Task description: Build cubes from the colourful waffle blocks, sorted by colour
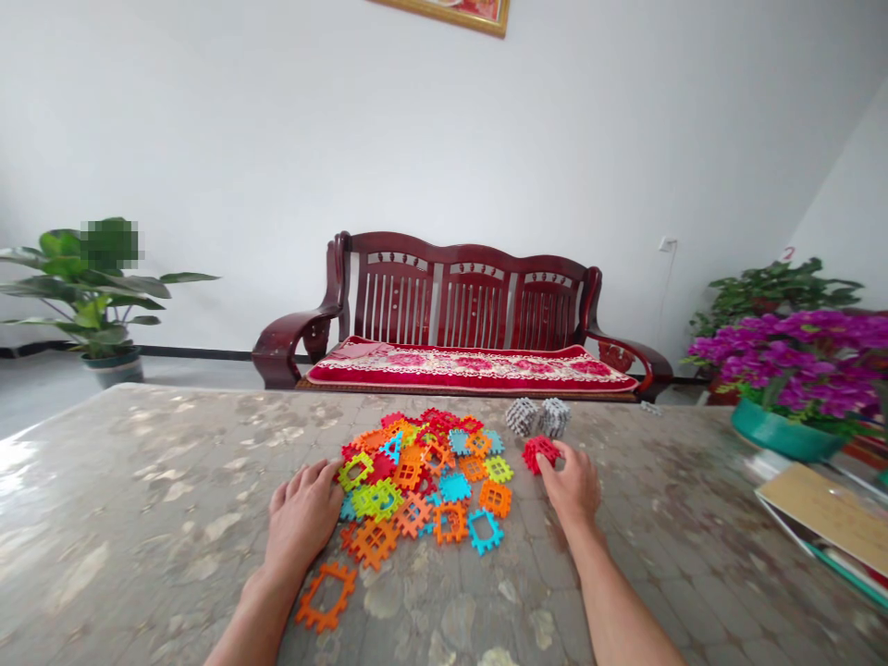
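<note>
A spread pile of toothed plastic building tiles (409, 469) in orange, red, lime green and blue lies on the table in front of me. My left hand (306, 507) rests at the pile's left edge, fingers stretched out and holding nothing. At the right of the pile, my right hand (573, 481) grips a red block (539, 453) built of toothed tiles, which is at or close to the tabletop. Just beyond it stand two grey blocks (538, 418) of similar pieces, side by side. An orange square frame tile (326, 597) lies apart, near my left forearm.
The table (159, 555) has a patterned, shiny cover. At its right stand purple flowers in a teal pot (791, 431), beside papers and a cardboard sheet (829, 509). A small grey piece (650, 408) lies at the far edge. Behind is a wooden bench (472, 296); a potted plant (115, 365) stands left.
</note>
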A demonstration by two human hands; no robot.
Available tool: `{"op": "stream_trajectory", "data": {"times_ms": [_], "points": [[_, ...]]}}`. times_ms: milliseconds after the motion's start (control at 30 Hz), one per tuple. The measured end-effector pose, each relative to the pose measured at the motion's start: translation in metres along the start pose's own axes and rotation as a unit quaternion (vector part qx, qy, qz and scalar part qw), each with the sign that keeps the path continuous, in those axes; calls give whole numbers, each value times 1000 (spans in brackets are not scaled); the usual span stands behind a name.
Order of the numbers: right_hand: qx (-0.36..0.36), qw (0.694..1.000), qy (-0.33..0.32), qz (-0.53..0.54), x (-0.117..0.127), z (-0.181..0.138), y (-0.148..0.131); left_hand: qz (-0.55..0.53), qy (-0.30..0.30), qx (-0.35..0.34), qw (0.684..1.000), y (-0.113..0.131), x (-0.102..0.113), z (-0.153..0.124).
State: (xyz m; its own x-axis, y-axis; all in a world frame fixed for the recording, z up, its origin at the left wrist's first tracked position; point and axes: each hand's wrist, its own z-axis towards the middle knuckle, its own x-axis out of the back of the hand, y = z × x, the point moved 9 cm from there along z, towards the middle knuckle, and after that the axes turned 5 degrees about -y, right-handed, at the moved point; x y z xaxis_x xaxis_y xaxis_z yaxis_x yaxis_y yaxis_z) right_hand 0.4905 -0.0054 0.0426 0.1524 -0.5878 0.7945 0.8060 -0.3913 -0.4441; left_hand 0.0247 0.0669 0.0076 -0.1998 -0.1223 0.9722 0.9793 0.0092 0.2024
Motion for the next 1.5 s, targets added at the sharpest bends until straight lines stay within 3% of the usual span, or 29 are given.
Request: {"op": "stream_trajectory", "data": {"times_ms": [433, 567, 733, 833, 1000, 1200, 1500], "points": [[8, 1000, -6, 18, -7, 3, 4, -4, 8, 3, 1000, -1, 0, 1], [20, 999, 32, 20, -2, 1, 4, -10, 11, 3, 1000, -1, 1, 1], [90, 987, 113, 63, 13, -4, -8, -13, 8, 4, 1000, 0, 2, 0], [160, 971, 126, 123, 13, -10, -23, -13, 2, 7, 1000, 1, 3, -1], [266, 942, 55, 197, 0, -31, -65, -10, -9, 9, 1000, 1, 3, -1], [349, 915, -66, 192, -9, -73, -121, -15, 8, 5, 1000, 1, 4, -2], [379, 899, -156, 155, -21, -102, -157, -21, 12, 8, 1000, 2, 4, -2]]}}
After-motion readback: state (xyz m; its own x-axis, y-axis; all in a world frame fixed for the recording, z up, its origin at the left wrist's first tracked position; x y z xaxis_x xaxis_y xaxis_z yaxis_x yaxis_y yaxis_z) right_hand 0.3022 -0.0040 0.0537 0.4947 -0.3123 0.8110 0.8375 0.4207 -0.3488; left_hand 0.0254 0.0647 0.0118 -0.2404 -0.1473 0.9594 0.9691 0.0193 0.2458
